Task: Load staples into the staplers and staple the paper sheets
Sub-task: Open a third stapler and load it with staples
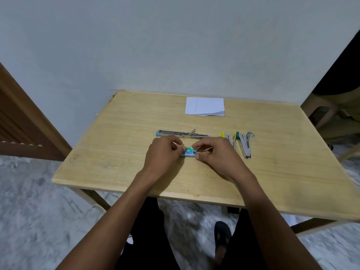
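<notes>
A small green staple box (189, 152) lies on the wooden table (116, 152) between my hands. My left hand (162, 152) pinches its left end, and my right hand (212, 152) pinches its right end with thumb and fingertips. Just behind them a long stapler (181, 133) lies opened out flat. To the right lie several small staplers: a yellow one (228, 138), a green one (243, 145) and a teal one (250, 135). A stack of white paper sheets (205, 106) rests near the table's far edge.
The table stands against a pale wall (175, 45). A wooden door (23, 117) is at the left and a plastic chair (327, 114) at the right. My legs and a dark shoe (222, 238) show below the table's near edge.
</notes>
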